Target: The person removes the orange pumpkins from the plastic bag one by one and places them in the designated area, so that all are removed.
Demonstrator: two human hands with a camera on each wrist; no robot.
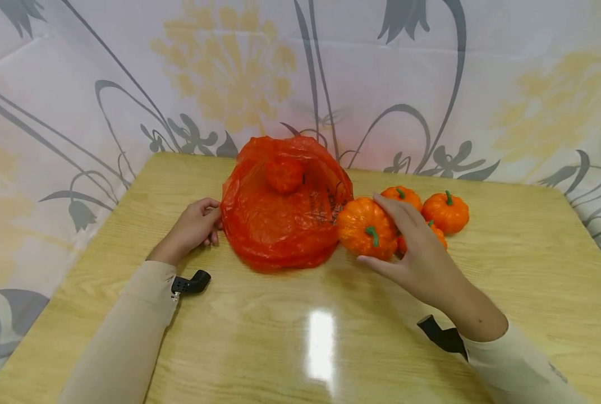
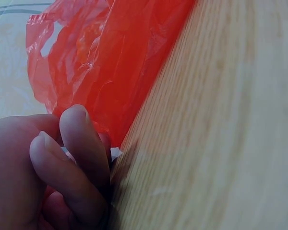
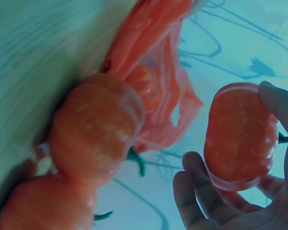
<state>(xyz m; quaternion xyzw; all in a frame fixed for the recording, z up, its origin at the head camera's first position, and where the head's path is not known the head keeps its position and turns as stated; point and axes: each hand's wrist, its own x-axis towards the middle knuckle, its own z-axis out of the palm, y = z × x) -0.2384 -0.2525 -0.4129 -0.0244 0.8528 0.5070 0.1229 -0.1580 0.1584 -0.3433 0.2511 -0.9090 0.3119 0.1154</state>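
Note:
A red plastic bag lies with its mouth open on the table, one small orange pumpkin inside it near the back. At the bag's left edge my left hand pinches the rim between thumb and fingers; the left wrist view shows the red film running from those fingertips. My right hand grips another orange pumpkin with a green stem, held beside the bag's right edge. In the right wrist view that held pumpkin sits between thumb and fingers, above the table.
Several more pumpkins stand right of the bag, among them one at the right and one behind the held one. The wooden table ends at a patterned wall covering. Black wrist-worn devices show at both sleeves.

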